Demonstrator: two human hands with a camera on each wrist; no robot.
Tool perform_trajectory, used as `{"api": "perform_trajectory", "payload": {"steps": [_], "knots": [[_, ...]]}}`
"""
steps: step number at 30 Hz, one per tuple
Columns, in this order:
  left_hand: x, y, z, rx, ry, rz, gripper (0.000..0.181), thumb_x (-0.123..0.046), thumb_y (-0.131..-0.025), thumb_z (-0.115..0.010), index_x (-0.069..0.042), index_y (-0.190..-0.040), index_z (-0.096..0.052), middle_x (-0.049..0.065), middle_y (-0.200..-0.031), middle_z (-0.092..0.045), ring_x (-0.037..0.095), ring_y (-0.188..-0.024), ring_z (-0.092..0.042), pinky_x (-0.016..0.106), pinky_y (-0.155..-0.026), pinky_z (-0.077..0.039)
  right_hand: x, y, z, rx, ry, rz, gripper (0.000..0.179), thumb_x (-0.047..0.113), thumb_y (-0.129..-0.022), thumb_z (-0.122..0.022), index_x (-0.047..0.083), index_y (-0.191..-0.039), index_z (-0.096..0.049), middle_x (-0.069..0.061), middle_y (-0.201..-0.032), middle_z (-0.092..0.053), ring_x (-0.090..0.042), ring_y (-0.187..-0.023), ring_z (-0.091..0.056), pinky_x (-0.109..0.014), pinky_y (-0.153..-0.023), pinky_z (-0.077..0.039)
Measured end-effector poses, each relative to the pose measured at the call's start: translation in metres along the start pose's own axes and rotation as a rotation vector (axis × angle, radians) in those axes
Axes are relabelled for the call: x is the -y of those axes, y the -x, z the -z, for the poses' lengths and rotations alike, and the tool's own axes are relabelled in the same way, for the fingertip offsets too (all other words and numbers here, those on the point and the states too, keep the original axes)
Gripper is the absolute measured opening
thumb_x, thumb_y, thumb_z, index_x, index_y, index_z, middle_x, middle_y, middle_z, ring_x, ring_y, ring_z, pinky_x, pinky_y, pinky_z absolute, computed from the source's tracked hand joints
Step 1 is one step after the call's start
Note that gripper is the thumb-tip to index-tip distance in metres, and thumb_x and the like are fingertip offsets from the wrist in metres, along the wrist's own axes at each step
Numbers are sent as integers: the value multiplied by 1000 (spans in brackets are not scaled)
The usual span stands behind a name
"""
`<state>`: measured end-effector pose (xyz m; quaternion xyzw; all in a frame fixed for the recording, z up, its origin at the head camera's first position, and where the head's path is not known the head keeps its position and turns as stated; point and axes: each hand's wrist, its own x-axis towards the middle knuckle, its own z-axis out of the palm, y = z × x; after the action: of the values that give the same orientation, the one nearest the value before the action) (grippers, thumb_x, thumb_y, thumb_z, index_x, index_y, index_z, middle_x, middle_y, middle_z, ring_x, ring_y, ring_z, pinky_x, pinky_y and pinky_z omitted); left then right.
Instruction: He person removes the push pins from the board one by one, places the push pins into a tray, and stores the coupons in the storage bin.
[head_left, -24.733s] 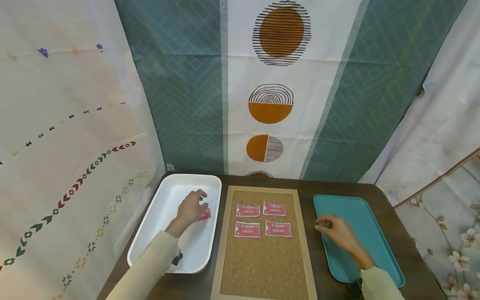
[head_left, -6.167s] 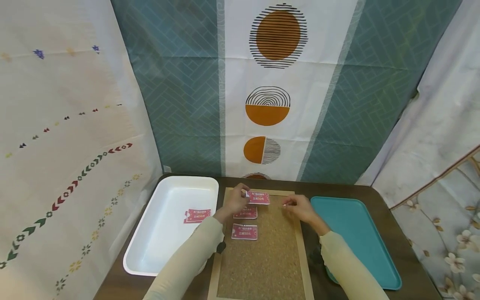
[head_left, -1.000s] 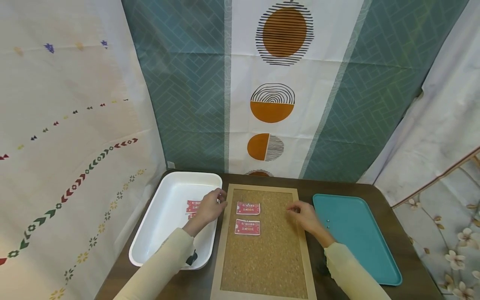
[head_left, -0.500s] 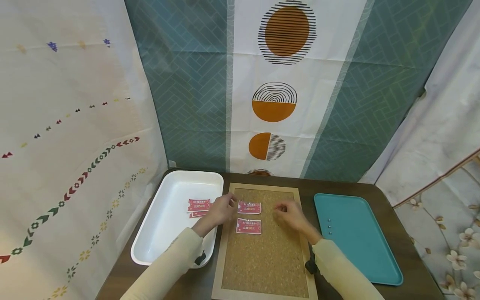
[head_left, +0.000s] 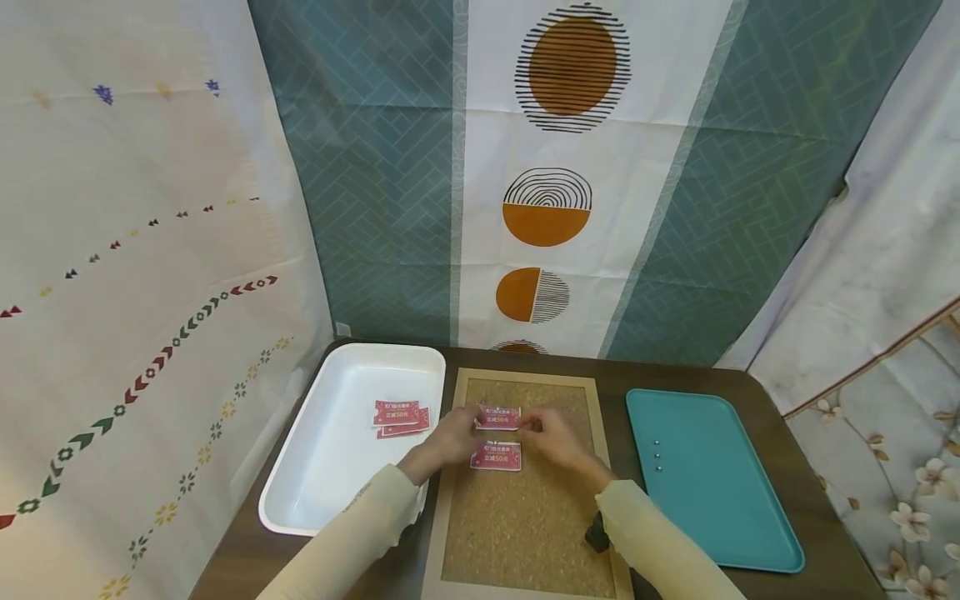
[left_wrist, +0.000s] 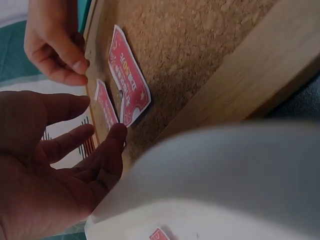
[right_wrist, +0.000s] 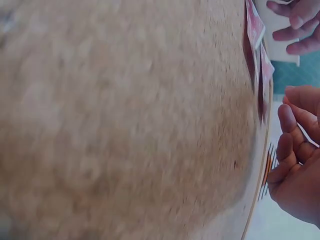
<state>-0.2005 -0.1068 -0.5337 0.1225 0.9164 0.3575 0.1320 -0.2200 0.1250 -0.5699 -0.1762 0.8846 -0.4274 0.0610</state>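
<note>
Two red paper coupons are fixed one above the other on the left half of a corkboard [head_left: 532, 533]. In the head view both hands reach in around the upper coupon [head_left: 498, 418]. My left hand [head_left: 447, 439] is at its left edge, its fingers parted in the left wrist view. At the right edge is my right hand [head_left: 553, 439], thumb and index finger close together with nothing visible between them. Below lies the lower coupon [head_left: 496, 457]. A small pin head [left_wrist: 120, 93] shows at the top edge of the nearer coupon [left_wrist: 131, 77] in the left wrist view.
To the left stands a white tray [head_left: 300, 467] with overlapping coupons [head_left: 397, 412] in it. On the right lies a teal tray [head_left: 727, 483] holding three small silver pins [head_left: 657, 456]. A patterned curtain [head_left: 360, 208] hangs behind the table.
Both hands have come inward to the upper coupon over the last second. Earlier the board bore four coupons, now two. The left tray holds more coupons, and pins lie in the teal tray.
</note>
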Motion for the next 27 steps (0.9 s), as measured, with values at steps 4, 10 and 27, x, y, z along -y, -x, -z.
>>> {"api": "perform_trajectory", "payload": {"steps": [4, 10, 27], "knots": [[0, 0, -3, 7, -31, -2, 33, -10, -98, -71, 5, -127, -64, 17, -104, -66, 19, -79, -59, 32, -61, -52, 5, -4, -9, 29, 3, 35, 8, 2, -96, -73, 1, -103, -77, -4, -90, -72, -12, -80, -62, -25, -70, -51], [-2, 1, -7, 12, -56, 6, 33, -7, -94, -73, 4, -124, -66, 18, -109, -68, 24, -88, -63, 36, -68, -56, 6, -10, -20, 92, -18, 61, 10, -1, -95, -71, 2, -103, -76, -3, -89, -71, -11, -80, -61, -25, -70, -52], [2, 4, -17, -2, -131, 38, 21, -3, -91, -69, 2, -111, -65, 6, -86, -60, 20, -74, -56, 34, -61, -48, 6, -19, -37, 159, 60, 20, 9, 1, -92, -72, 5, -99, -74, 0, -87, -68, -12, -77, -60, -27, -68, -50]]}}
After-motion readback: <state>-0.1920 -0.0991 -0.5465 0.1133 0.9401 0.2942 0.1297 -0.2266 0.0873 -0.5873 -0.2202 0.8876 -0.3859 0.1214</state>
